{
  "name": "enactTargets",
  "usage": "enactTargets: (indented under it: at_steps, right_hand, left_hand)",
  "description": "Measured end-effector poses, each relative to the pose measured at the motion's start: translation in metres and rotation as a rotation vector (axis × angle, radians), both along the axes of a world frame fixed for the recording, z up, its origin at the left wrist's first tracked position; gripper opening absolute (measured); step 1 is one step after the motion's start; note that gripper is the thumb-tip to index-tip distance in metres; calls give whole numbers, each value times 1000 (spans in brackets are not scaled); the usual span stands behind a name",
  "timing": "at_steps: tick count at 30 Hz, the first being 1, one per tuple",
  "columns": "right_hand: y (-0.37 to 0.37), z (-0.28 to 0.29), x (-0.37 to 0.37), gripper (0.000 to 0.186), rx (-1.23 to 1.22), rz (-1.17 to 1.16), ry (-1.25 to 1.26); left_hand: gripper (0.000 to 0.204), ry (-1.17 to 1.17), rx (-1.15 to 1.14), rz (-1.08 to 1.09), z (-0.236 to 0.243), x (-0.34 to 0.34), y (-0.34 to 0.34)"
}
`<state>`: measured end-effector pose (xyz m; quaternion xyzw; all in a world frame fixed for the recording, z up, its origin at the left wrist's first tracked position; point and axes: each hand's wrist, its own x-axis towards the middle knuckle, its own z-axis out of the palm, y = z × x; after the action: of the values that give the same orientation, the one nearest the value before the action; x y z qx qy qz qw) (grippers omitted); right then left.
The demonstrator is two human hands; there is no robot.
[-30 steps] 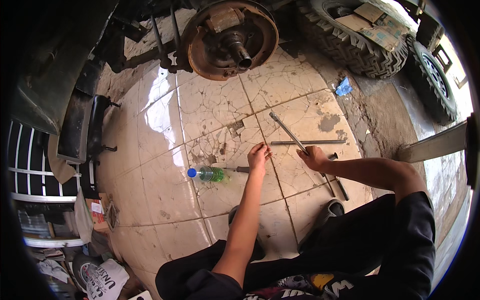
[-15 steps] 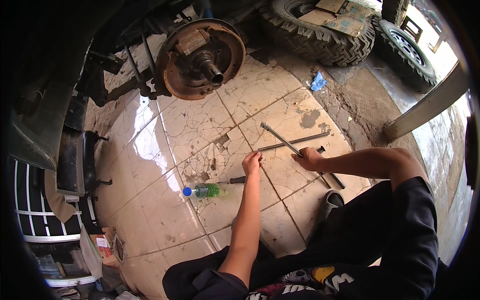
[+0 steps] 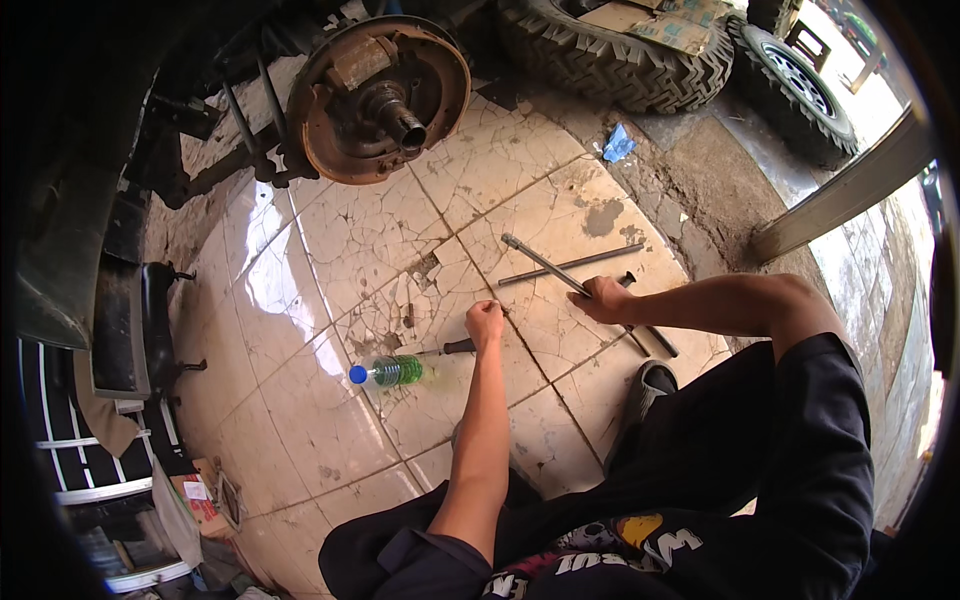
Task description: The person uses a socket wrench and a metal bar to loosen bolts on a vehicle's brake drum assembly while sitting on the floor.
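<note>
Cracked tiled floor bears bottle, screwdriver, wrench.

Glossy cracked floor tiles — rusty metal brake hub.

Floor: pale glazed tiles, heavily cracked, chipped near the middle, with a bright patch of daylight glare at left. Bare dirt strip along the far edge (a scrap of blue litter lies on it). Two knobbly tyres lying beyond. Rusty brake drum hub on a raised vehicle, upper left. Grey post at right. Cluttered boxes lower left.
</note>
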<state>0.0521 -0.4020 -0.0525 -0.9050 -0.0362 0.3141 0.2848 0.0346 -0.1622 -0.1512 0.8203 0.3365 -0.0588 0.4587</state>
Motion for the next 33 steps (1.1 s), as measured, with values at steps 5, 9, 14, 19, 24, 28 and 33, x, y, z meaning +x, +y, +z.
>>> enactTargets:
  at_steps: [5,9,14,19,24,28,33]
  right_hand:
    - [10,2,-1,51,10,-10,36]
    - [24,10,0,49,88,-183,214]
    - [36,39,11,36,310,-368,370]
    - [52,88,19,30,618,-494,470]
    - [67,141,7,45,931,-483,636]
    - [56,149,9,44,971,-426,583]
    - [63,149,27,29,1121,-412,518]
  left_hand:
    - [24,-63,217,-92,3,-8,6]
    - [25,-156,214,-42,24,-1,5]
    - [34,-216,65,-78,62,32,-6]
    - [46,-202,-719,38,113,76,-29]
    - [30,-390,-1185,154,148,114,-12]
    - [21,-568,-1075,213,195,122,-21]
    - [19,-669,-1012,296,216,147,-17]
